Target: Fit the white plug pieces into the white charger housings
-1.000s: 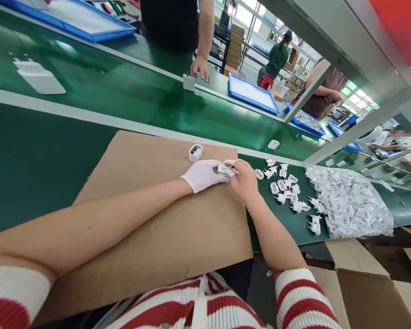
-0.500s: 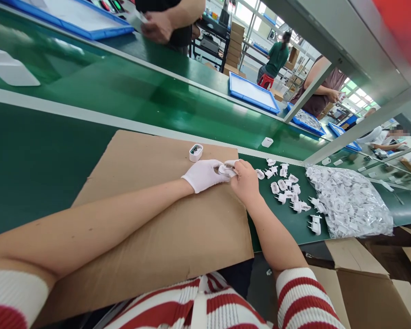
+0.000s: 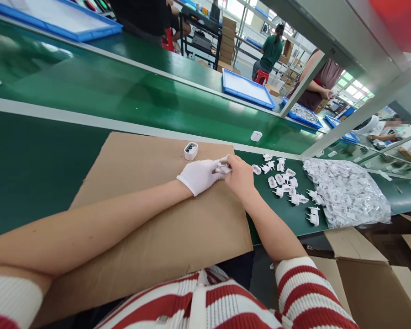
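Note:
My left hand (image 3: 199,175), in a white glove, and my bare right hand (image 3: 240,176) meet over the far edge of a brown cardboard sheet (image 3: 150,219). Both are closed on one small white plug part (image 3: 222,167) held between their fingertips. A white charger shell (image 3: 191,151) stands open side up on the cardboard just beyond my left hand. Several loose white plug parts (image 3: 287,185) lie scattered on the green bench to the right of my right hand.
A clear bag of white plug parts (image 3: 345,194) lies at the right. A lone white shell (image 3: 255,135) sits on the green conveyor belt (image 3: 123,96). Blue trays (image 3: 246,87) rest on the far bench. Open cardboard boxes (image 3: 370,274) stand below right. Other people work beyond.
The lone shell on the conveyor has drifted left. The person across the belt has moved away to the left. My hands stay together on the part, barely shifted.

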Motion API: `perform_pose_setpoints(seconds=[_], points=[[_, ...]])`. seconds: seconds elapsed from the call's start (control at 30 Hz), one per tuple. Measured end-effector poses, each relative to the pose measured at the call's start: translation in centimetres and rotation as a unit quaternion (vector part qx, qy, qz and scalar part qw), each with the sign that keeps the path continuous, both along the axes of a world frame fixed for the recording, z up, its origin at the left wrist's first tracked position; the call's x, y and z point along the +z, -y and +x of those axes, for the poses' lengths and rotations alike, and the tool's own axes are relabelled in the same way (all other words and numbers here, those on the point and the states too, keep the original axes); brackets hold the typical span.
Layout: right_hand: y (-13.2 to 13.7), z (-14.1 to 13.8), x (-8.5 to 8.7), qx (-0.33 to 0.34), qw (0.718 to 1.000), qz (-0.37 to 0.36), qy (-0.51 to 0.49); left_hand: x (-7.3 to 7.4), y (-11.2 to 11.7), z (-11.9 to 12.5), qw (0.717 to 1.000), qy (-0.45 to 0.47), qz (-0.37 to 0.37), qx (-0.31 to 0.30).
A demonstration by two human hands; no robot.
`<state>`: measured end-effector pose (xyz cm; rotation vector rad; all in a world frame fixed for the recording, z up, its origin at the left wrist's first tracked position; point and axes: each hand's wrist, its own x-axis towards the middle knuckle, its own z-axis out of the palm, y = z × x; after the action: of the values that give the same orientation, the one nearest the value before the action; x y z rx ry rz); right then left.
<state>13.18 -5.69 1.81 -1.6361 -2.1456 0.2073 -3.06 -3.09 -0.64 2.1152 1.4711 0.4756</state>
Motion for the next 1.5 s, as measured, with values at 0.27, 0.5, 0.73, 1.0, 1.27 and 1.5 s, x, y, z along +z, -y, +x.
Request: perform_pose_setpoints(seconds=[0.27,0.5,0.73,1.0,1.27,1.5], points=[[-2.0,7.4,1.2,-0.159,0.985,-0.024,-0.068,5.3,-4.4,-2.0,0.995,0.031,0.075,0.06],[-2.6,9.7,1.2,-0.235,0.955,-0.166,0.069,4.5,-14.5,-7.2,0.969,-0.013,0.038,0.243],[-3.4,7.7,0.2,-0.121,0.865,-0.178,-0.453,5.1,-12.3,-8.5,0.953,-0.08,0.088,0.279],[-3.2,5.7,0.1,-0.016,0.69,-0.29,-0.663,4.3,-3.8,-6.5,0.981,-0.139,-0.031,0.135],[-3.2,4.6,-2.1,-0.035,0.814,-0.206,-0.542,0.1,-1.6,-2.0,0.999,0.028,0.031,0.027],[-2.3,2.9,-1.9,-0.015,0.944,0.005,-0.33,-0.6,-1.2,-1.3,0.993,0.1,-0.041,0.051]])
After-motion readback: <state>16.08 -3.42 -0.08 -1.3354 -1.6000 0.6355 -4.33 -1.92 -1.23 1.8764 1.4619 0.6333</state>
